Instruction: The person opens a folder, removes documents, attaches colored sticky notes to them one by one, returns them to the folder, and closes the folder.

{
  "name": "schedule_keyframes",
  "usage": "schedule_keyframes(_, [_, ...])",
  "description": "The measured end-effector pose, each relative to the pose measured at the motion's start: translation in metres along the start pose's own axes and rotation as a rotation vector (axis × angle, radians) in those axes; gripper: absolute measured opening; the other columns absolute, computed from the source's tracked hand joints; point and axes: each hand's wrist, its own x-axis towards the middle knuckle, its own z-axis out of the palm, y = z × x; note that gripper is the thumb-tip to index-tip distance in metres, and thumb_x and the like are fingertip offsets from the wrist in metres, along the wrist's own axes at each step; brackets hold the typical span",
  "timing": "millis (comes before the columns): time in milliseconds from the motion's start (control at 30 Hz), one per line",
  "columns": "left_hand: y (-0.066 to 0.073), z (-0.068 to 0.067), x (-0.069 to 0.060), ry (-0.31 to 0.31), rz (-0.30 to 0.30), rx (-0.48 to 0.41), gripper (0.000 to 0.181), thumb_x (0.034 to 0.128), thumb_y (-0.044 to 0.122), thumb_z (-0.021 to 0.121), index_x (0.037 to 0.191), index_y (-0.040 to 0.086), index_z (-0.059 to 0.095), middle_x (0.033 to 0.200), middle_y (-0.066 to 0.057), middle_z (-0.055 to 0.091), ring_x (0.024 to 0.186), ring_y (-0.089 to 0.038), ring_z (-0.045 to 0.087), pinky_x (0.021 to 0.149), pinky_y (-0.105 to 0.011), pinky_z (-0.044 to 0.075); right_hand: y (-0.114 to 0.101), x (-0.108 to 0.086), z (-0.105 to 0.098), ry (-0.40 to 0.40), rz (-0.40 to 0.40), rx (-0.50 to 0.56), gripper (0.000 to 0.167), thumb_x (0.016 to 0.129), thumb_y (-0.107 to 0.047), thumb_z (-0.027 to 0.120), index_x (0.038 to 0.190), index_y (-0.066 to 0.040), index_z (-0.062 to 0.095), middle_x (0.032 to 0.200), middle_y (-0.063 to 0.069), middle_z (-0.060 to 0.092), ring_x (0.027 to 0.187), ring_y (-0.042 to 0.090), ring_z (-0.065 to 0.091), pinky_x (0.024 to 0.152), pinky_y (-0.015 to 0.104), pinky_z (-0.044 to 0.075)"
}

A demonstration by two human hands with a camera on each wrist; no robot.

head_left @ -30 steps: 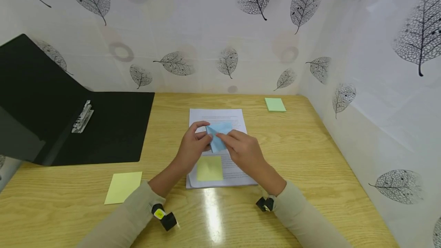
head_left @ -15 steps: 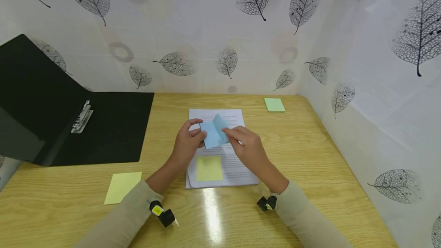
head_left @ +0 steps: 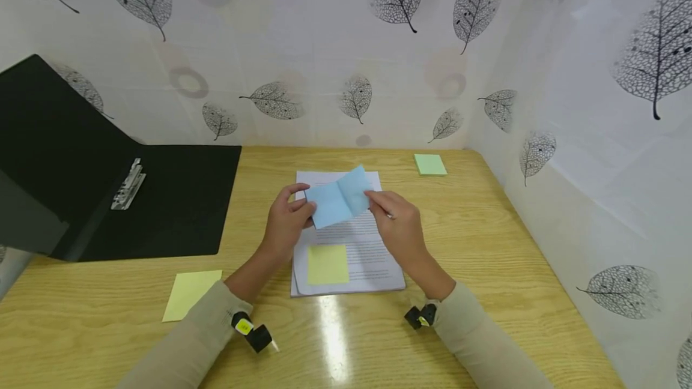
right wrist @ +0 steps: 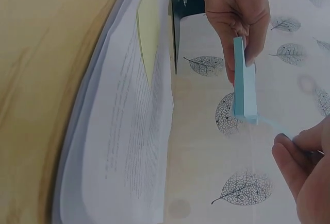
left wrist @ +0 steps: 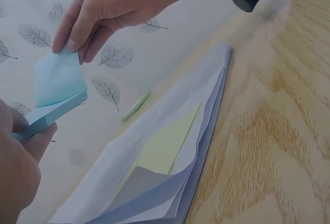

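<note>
My left hand (head_left: 285, 218) grips a thick pad of blue sticky notes (head_left: 327, 204) by its left side, above the printed papers. With thumb and fingers my right hand (head_left: 399, 221) pinches the edge of the top blue sheet (head_left: 355, 189), which is lifted and bent away from the pad. In the left wrist view the sheet (left wrist: 59, 77) stands up from the pad (left wrist: 54, 113) and still joins it along one edge. Below lies the stack of printed papers (head_left: 373, 263), with a yellow sticky note (head_left: 328, 264) on its lower left part.
An open black folder (head_left: 189, 203) with a metal clip (head_left: 128, 185) stands at the left. A yellow sticky pad (head_left: 190, 295) lies near my left sleeve. Toward the back right is a green sticky pad (head_left: 430, 164) on the wooden table (head_left: 486, 245). Leaf-patterned cloth borders the back and right.
The top blue sheet has been pulled up and rightward from the pad by my right hand. My left hand has shifted slightly left with the pad, and the hands are farther apart.
</note>
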Motion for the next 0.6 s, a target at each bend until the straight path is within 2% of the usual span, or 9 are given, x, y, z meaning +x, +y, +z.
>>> schedule_keyframes(133, [0.000,-0.006,-0.001,0.011,-0.003,-0.012,0.043,0.1008,0.010,0.060,0.142,0.014,0.047,0.134,-0.014,0.065,0.113,-0.026,0.069,0.086,-0.035,0.059,0.005,0.001,-0.005,0.017,0.029,0.000,0.021,0.093,0.007,0.065,0.110,0.004,0.076,0.101,0.016,0.075,0.084,0.023,0.073,0.072,0.016,0.056])
schedule_keyframes(300, [0.001,-0.027,-0.013,-0.020,0.021,-0.013,0.042,0.1021,0.007,0.057,0.142,0.012,0.044,0.136,-0.017,0.062,0.116,-0.027,0.066,0.087,-0.034,0.059,0.012,0.000,-0.014,0.027,0.093,0.066,0.022,0.093,0.008,0.065,0.113,0.004,0.075,0.103,0.017,0.075,0.084,0.027,0.074,0.074,0.010,0.053])
schedule_keyframes(400, [0.002,-0.048,-0.027,-0.057,0.028,0.037,0.045,0.1031,0.009,0.057,0.145,0.009,0.040,0.138,-0.020,0.061,0.115,-0.022,0.067,0.087,-0.031,0.058,0.017,-0.003,-0.020,0.020,0.153,0.117,0.023,0.094,0.007,0.064,0.115,0.003,0.074,0.106,0.017,0.075,0.087,0.029,0.074,0.076,0.012,0.055])
schedule_keyframes(467, [0.003,-0.064,-0.039,-0.059,0.032,0.070,0.046,0.1034,0.011,0.057,0.145,0.007,0.038,0.138,-0.021,0.060,0.111,-0.017,0.068,0.088,-0.029,0.058,0.021,-0.006,-0.024,0.009,0.193,0.135,0.024,0.095,0.005,0.064,0.116,0.002,0.074,0.108,0.016,0.075,0.088,0.028,0.074,0.077,0.015,0.056])
schedule_keyframes(533, [0.005,-0.083,-0.051,-0.040,0.037,0.101,0.049,0.1030,0.014,0.059,0.146,0.004,0.037,0.137,-0.020,0.060,0.109,-0.011,0.068,0.087,-0.026,0.057,0.025,-0.009,-0.029,-0.006,0.235,0.139,0.024,0.096,0.004,0.064,0.117,0.000,0.074,0.109,0.015,0.075,0.089,0.023,0.074,0.077,0.019,0.058])
schedule_keyframes(600, [0.006,-0.104,-0.064,-0.010,0.056,0.127,0.050,0.1023,0.017,0.061,0.145,0.004,0.040,0.132,-0.012,0.063,0.105,-0.007,0.067,0.085,-0.024,0.058,0.028,-0.012,-0.033,-0.013,0.267,0.140,0.023,0.096,0.003,0.064,0.117,0.001,0.074,0.109,0.015,0.075,0.089,0.018,0.073,0.076,0.022,0.059])
